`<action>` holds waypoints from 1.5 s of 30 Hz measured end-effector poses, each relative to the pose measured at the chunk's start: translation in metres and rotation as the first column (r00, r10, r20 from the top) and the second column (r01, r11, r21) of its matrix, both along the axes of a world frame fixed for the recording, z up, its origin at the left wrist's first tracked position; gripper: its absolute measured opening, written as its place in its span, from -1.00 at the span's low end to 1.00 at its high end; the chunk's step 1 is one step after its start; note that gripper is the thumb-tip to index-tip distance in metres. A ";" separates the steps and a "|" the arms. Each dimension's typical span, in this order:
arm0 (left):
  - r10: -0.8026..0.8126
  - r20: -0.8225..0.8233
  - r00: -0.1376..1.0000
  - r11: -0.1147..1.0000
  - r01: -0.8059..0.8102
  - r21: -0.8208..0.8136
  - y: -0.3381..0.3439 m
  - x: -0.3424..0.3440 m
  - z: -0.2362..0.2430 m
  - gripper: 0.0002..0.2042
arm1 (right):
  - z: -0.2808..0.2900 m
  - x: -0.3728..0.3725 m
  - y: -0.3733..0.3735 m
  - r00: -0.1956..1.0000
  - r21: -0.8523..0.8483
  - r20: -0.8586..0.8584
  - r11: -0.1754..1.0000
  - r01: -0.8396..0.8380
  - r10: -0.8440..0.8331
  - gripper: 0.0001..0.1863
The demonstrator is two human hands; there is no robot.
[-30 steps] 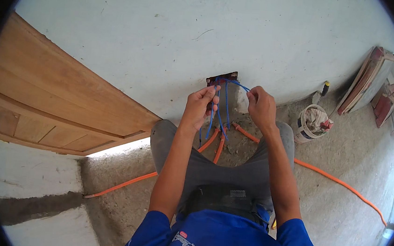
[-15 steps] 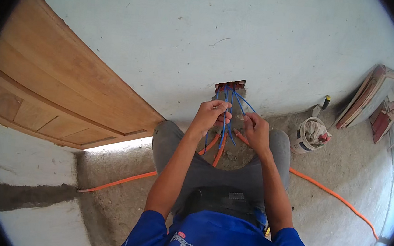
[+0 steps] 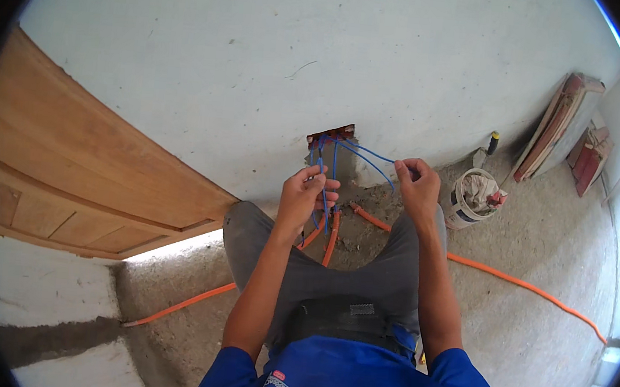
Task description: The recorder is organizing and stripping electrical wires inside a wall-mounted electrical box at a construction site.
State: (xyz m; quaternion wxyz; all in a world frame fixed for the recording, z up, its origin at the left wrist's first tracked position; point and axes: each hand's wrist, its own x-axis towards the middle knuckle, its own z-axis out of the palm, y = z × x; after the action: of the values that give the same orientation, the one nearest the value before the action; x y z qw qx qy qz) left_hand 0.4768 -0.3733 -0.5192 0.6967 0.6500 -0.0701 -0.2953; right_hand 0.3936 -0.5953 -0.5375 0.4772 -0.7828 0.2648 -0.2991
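Several blue wires (image 3: 334, 162) come out of a rough rectangular hole (image 3: 332, 136) low in the white wall. My left hand (image 3: 307, 195) is closed on a blue wire just below the hole, with other fingers partly spread. Off to the right, my right hand (image 3: 417, 188) pinches the end of another blue wire (image 3: 372, 153), drawn out sideways from the hole. A further wire curves down loose between the two hands. Orange conduits (image 3: 332, 237) rise from the floor beneath the hole, between my knees.
A wooden door (image 3: 91, 167) stands at the left. To the right are a white bucket (image 3: 463, 216) with crumpled material inside, a trowel (image 3: 487, 150) with a yellow-and-black handle, and slabs (image 3: 555, 134) leaning on the wall. An orange conduit (image 3: 523, 286) crosses the floor.
My right hand has moved right and away from my left, pulling a wire out sideways. One wire now hangs free between the hands. The view has shifted slightly.
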 end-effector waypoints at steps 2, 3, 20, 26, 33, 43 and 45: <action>-0.002 -0.003 1.000 0.999 0.002 -0.036 -0.001 -0.003 0.002 -0.70 | -0.007 -0.005 0.001 0.998 0.026 0.003 0.997 -0.070 0.070 -0.78; 0.007 -0.074 0.997 0.988 -0.018 -0.152 -0.006 -0.005 0.003 -0.70 | -0.012 -0.009 0.001 0.999 0.024 0.003 0.998 -0.050 0.049 -0.78; -0.231 0.050 0.972 0.937 0.236 -0.259 -0.058 0.014 -0.017 -0.64 | -0.019 -0.026 0.028 0.974 0.057 -0.105 0.979 -0.193 0.198 -0.80; -0.094 -0.124 0.988 0.963 0.059 -0.264 -0.065 -0.005 -0.026 -0.70 | -0.043 -0.046 0.007 0.960 0.304 0.055 0.911 -0.280 0.276 -0.80; -0.052 -0.133 0.990 0.981 0.026 -0.192 -0.022 0.006 -0.015 -0.67 | -0.013 -0.033 0.022 0.951 0.398 0.041 0.868 -0.296 0.305 -0.76; -0.043 -0.206 0.978 0.947 -0.026 -0.321 -0.031 0.005 -0.011 -0.67 | -0.013 -0.032 0.025 0.923 0.365 -0.004 0.860 -0.357 0.385 -0.74; -0.034 -0.176 0.984 0.960 -0.016 -0.280 -0.030 0.005 -0.010 -0.67 | -0.024 -0.031 0.019 0.943 0.404 0.075 0.854 -0.327 0.325 -0.74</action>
State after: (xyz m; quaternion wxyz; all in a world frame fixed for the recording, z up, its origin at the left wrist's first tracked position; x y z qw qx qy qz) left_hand 0.4821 -0.4032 -0.5295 0.7837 0.5154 -0.0513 -0.3428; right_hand 0.3624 -0.5758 -0.5619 0.6752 -0.6976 0.1843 -0.1533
